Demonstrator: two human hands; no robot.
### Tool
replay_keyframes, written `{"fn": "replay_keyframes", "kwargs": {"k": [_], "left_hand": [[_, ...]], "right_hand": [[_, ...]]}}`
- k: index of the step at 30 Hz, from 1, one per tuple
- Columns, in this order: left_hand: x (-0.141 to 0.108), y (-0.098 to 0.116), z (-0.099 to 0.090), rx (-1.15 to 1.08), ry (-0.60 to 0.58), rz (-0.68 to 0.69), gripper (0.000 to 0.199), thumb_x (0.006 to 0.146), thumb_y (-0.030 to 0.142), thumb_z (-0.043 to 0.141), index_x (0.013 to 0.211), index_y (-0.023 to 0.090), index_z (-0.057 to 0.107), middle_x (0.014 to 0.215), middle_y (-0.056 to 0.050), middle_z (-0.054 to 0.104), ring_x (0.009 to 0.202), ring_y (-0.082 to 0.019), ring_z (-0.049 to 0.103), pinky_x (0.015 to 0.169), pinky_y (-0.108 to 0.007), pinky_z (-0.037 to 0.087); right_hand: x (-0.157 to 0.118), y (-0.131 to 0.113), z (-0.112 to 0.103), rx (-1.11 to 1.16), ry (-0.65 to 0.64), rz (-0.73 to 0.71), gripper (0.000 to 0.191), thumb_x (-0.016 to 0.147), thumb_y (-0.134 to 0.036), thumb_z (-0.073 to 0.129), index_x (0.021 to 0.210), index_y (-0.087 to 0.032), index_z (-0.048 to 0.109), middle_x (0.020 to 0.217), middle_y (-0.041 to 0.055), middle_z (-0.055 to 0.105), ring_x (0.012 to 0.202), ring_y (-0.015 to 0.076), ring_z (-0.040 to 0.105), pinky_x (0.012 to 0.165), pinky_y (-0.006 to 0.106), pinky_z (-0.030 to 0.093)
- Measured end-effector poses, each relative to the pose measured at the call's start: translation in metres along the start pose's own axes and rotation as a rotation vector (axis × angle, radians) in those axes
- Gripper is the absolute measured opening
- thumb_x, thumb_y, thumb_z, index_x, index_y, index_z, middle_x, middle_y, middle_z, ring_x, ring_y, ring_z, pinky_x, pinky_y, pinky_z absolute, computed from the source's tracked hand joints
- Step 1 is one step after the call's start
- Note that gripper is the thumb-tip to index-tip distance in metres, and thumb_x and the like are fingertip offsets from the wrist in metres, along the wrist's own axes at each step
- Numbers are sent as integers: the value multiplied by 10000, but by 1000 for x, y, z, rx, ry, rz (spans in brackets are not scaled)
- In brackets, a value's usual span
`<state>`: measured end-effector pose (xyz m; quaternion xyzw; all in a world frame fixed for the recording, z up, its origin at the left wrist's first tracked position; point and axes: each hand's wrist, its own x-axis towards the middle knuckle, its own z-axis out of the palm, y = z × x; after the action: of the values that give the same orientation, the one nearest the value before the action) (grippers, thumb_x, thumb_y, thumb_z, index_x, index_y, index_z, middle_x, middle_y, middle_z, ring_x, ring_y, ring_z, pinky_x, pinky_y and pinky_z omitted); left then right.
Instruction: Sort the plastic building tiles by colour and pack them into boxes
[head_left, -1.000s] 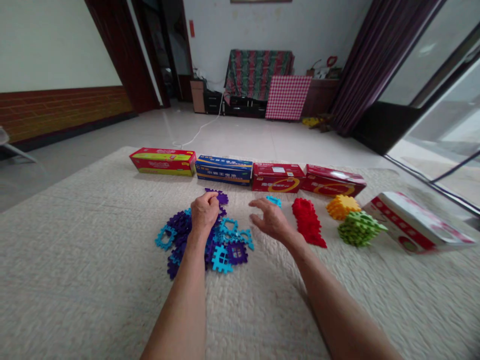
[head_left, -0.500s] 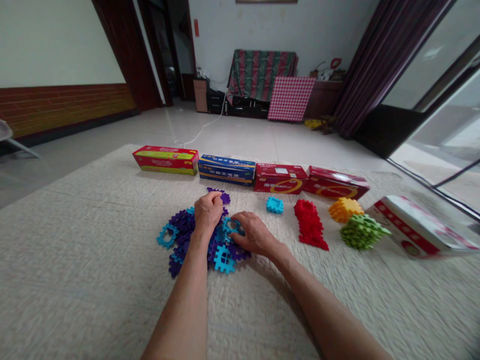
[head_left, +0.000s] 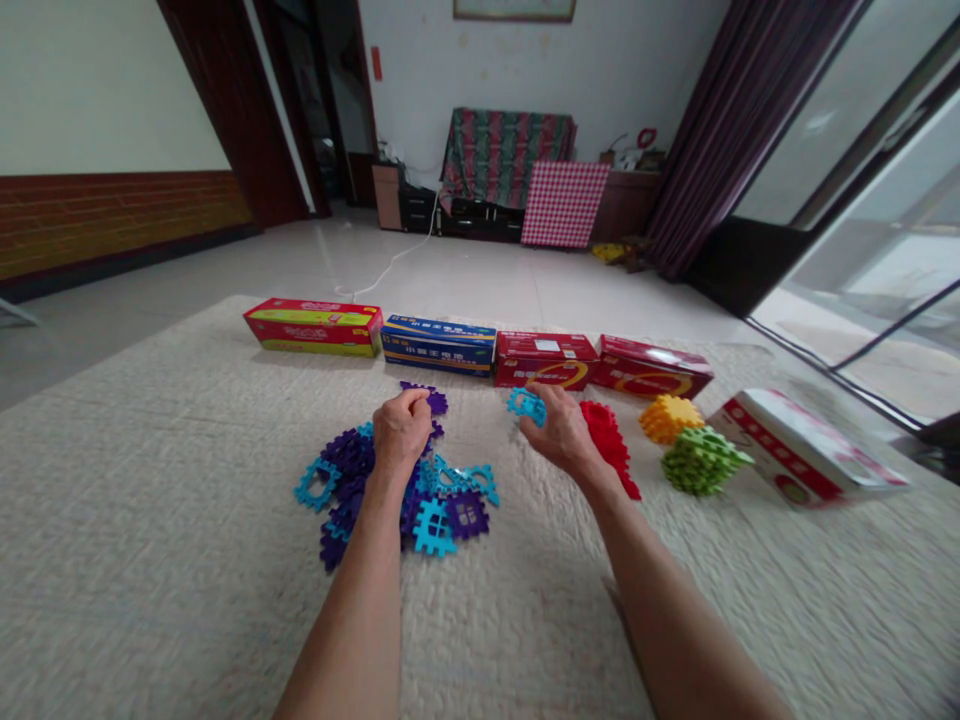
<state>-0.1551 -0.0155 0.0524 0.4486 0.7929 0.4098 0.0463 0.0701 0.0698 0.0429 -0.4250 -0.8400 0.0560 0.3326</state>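
Fingertips of the right hand [head_left: 562,432] are pinching a blue tile [head_left: 526,405] by its right edge, holding it just above the mat [head_left: 150,520], left of the red pile [head_left: 609,440]. That tile is tilting, its flat face turned up and toward the camera, its longer side running left to right as far as I can tell. The left hand [head_left: 403,428] is curling closed over a purple tile [head_left: 424,400] at the far edge of the mixed blue and purple heap [head_left: 390,490]. A light edge grip looks wise here, keeping the notches free. Beyond, orange [head_left: 670,417] and green [head_left: 701,460] piles are sitting near a tilted white box [head_left: 806,455], and four boxes [head_left: 465,345] are lining the mat's far edge.
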Motion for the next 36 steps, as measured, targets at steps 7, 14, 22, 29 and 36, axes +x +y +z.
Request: {"fn": "replay_keyframes", "kwargs": {"k": [7,14,22,29,36], "left_hand": [[0,1,-1,-6,6,11,325,818,196,484,982,193,764,994,-55,764,985,-209,691,918,-254,486],[2,-4,-8,-3,33,-42,330,825,212,474,993,208,758,1025,-44,759,995,-207,689,927,-258,483],[10,-24,-32,211,135,-169,392,845,190,426,1101,190,723,1135,-105,718,1085,-248,650,950,-305,467],[5,-35,-28,410,-155,-120,432,818,274,517,1217,176,651,1159,-165,694,1074,-283,649,904,-332,472],[5,-37,-26,436,-234,-60,423,776,247,560,1184,213,669,1145,-122,710,1053,-255,657,901,-312,474]], "right_hand": [[-1,16,-7,-95,-69,59,420,754,-212,555,1165,-152,617,1102,145,673,999,289,604,875,428,457],[-5,19,-3,-157,-94,34,499,715,-230,584,1209,-159,589,1199,165,630,1095,330,545,900,488,407],[-2,-3,3,19,-8,-145,521,663,-120,517,1178,-175,579,1276,144,569,1185,303,509,986,481,389],[-22,-50,39,367,-214,-267,383,794,-133,496,1169,-186,559,1189,121,628,1101,225,594,951,390,474],[-19,-69,59,295,-339,-252,433,870,-310,557,1274,-169,496,1313,158,570,1221,256,517,1017,456,395]]}}
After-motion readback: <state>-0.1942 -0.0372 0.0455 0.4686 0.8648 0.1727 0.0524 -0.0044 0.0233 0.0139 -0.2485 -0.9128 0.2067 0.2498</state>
